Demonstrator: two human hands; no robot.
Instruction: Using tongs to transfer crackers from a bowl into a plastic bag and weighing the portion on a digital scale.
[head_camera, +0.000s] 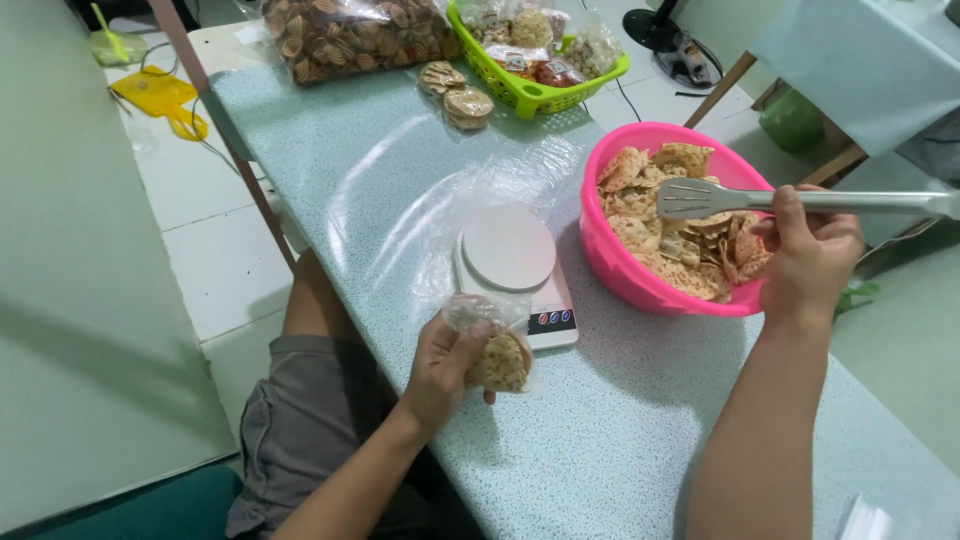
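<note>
1. The left hand (447, 362) is at the near left edge of the tabletop (620, 440), fingers curled around a small clear bag (490, 345) that holds round crackers; the bag's neck is gathered under the thumb.
2. The bag hangs just in front of a white scale (512, 268), close to its near edge; whether it touches cannot be told.
3. The scale stands near the tabletop's left edge, with a round white platter and a small display at the front. A loose sheet of clear plastic (440, 190) lies under and behind it.
4. The right hand (810, 262) is closed around metal tongs (745, 198), held over the pink bowl (620, 270). The tongs' flat slotted ends lie just above the crackers (670, 215) in the bowl, arms together; no cracker can be seen pinched between them.
5. The bowl sits just right of the scale, toward the right edge of the tabletop, about half filled with flat, golden crackers.
6. At the far end, a green basket (530, 95) holds filled bags, and two small filled bags (458, 92) lie just left of it.
7. A large clear bag of browner snacks (345, 38) sits at the far left corner.
</note>
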